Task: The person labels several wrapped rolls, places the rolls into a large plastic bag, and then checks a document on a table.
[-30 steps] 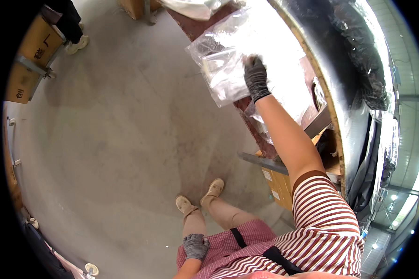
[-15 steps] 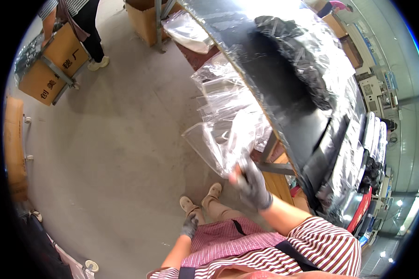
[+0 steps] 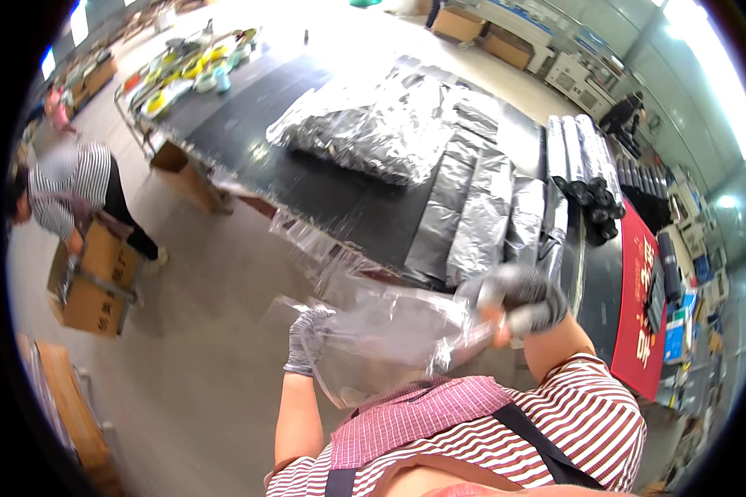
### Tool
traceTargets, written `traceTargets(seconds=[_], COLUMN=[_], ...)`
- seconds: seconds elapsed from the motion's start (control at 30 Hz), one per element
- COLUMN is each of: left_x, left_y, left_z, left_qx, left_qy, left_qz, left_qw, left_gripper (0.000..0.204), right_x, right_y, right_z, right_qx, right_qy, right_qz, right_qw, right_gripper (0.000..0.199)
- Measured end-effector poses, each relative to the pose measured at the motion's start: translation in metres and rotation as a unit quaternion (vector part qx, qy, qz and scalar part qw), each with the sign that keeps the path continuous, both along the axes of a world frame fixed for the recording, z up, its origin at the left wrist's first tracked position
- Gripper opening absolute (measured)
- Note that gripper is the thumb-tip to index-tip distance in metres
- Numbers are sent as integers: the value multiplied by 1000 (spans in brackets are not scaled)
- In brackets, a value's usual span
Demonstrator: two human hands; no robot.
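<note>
A clear plastic bag (image 3: pixel 381 335) is stretched out in front of my body, just off the near edge of the table. In a grey knit glove, my right hand (image 3: pixel 526 305) grips the bunched right end of the bag; this hand is slightly blurred, with bare fingertips. My left hand (image 3: pixel 307 340), gloved the same way, is closed on the bag's left edge, its fingers partly seen through the film. Beyond the bag, flat dark silvery plastic bags (image 3: pixel 479 211) lie side by side on the black table (image 3: pixel 323 203).
A heap of crumpled silvery plastic (image 3: pixel 373 132) covers the table's middle. Dark-ended rolls (image 3: pixel 584 157) and a red cloth (image 3: pixel 638 298) are at the right. More clear bags (image 3: pixel 307 240) hang below the table edge. At left, a person (image 3: pixel 91 182) bends over a cardboard box (image 3: pixel 104 277).
My right hand has brought the clear bag up from beneath the table edge. The left hand has risen from beside my leg to the bag. The view has swung toward the tabletop.
</note>
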State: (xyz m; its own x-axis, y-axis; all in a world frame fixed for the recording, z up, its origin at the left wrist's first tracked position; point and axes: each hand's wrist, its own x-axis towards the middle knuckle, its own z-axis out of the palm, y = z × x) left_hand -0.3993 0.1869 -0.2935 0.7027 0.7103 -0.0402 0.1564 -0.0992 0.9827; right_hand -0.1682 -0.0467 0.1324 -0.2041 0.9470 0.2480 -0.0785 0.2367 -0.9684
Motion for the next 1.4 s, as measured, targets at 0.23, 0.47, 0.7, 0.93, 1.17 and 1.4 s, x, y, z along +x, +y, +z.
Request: traceTargets(seconds=[0.23,0.47,0.7,0.93,1.17,1.4], left_x=[135,302,430,498,516,504], left_y=[0,-58,-194,-204,-14,-14], left_z=[326,510,512,478,380,393], left_qx=[376,681,761,686,695,677], left_qy=[109,-166,-216,-343,-156,306], left_qz=[43,55,-199,-288,-300,-270], left_qw=[919,711,579,573,634,613], left_gripper=[17,22,25,33,46,53], right_x=[173,242,235,296,230,160], right_y=[-101,-232,-243,-325,-365,-301], right_z=[4,-7,-4,-75,-197,-228], right_qx=[-32,-20,137,181,272,97], right_qy=[125,-129,-393,281,424,473], right_qz=[-520,-676,-624,-786,-729,-764], right_qw=[844,725,661,520,463,428], right_gripper=[11,41,62,16,7,12])
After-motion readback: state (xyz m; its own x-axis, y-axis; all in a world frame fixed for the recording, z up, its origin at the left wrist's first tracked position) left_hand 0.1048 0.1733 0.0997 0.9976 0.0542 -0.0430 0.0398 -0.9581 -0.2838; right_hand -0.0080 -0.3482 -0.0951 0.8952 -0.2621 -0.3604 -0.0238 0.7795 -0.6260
